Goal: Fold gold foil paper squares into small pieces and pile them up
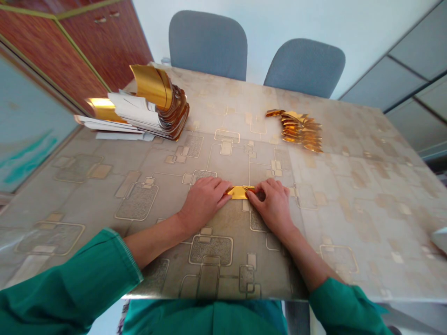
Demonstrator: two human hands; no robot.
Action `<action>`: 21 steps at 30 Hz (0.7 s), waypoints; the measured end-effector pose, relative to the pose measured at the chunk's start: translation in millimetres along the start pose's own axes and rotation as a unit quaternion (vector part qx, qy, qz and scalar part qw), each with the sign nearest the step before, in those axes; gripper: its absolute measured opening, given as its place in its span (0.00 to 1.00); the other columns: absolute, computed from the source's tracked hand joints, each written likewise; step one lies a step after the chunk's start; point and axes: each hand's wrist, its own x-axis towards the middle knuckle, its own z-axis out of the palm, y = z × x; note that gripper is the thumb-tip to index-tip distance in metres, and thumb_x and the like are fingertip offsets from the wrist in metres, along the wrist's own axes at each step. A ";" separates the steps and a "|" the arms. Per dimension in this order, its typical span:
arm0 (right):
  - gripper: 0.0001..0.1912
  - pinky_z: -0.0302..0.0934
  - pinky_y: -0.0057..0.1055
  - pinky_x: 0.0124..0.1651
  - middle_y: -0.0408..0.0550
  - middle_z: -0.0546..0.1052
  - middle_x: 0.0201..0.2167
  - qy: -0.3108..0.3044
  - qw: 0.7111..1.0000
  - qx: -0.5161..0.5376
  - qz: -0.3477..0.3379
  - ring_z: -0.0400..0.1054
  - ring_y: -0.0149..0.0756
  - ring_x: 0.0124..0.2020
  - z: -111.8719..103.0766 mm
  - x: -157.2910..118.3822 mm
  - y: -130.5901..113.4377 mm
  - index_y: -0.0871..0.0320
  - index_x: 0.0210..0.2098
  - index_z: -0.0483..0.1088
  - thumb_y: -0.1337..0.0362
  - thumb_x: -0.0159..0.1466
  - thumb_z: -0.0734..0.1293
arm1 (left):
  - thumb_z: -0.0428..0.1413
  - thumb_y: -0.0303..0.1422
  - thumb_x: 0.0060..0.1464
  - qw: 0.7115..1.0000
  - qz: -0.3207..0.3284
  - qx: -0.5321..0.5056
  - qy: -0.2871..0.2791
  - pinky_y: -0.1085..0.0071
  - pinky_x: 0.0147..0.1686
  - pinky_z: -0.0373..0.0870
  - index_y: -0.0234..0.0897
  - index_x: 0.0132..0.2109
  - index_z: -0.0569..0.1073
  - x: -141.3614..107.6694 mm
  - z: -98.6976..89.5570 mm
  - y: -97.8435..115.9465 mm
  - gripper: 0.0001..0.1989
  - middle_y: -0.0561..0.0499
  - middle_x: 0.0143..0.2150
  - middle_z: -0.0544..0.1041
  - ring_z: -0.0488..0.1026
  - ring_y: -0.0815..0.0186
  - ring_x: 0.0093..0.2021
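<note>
A narrow folded strip of gold foil paper (239,192) lies low over the patterned tabletop in front of me. My left hand (206,201) pinches its left end between thumb and fingers. At the strip's right end, my right hand (272,201) is closed on it, the thumb pressing near the upper fold. Fingertips of both hands partly cover the ends. Beyond my right hand sits a row of folded gold foil pieces (301,130), overlapping one another. Farther left stands a thick stack of gold and white paper sheets (153,104), its top sheets curled upward.
The table (139,256) has a cover printed with rounded rectangles. Two grey-blue chairs (208,44) stand at its far side against a white wall. A reddish wooden cabinet (101,46) is at the back left. Something white (439,238) sits at the right edge.
</note>
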 end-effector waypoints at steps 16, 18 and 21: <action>0.10 0.48 0.37 0.44 0.46 0.73 0.33 0.028 0.996 -0.079 -0.027 0.64 0.42 0.39 5.7 -0.4 -1.4 0.55 0.30 0.69 0.57 0.65 0.67 | 0.48 0.27 0.68 0.977 0.203 0.061 0.030 0.65 0.47 0.67 0.35 0.53 0.72 3.4 4.5 5.7 0.11 0.46 0.48 0.75 0.69 0.62 0.45; 0.09 0.49 0.37 0.44 0.46 0.74 0.34 0.030 0.996 -0.084 -0.028 0.65 0.42 0.40 5.7 -0.1 -1.8 0.55 0.33 0.70 0.57 0.65 0.67 | 0.47 0.26 0.68 0.974 0.218 0.059 0.008 0.66 0.46 0.68 0.33 0.54 0.71 3.5 5.1 4.6 0.13 0.45 0.50 0.75 0.70 0.62 0.45; 0.08 0.50 0.38 0.46 0.48 0.75 0.36 0.025 0.996 -0.082 -0.029 0.67 0.44 0.42 5.4 1.4 -1.9 0.56 0.39 0.70 0.58 0.65 0.67 | 0.48 0.26 0.67 0.970 0.236 0.066 -0.006 0.65 0.48 0.69 0.32 0.57 0.69 1.7 4.3 2.4 0.15 0.44 0.53 0.74 0.69 0.60 0.47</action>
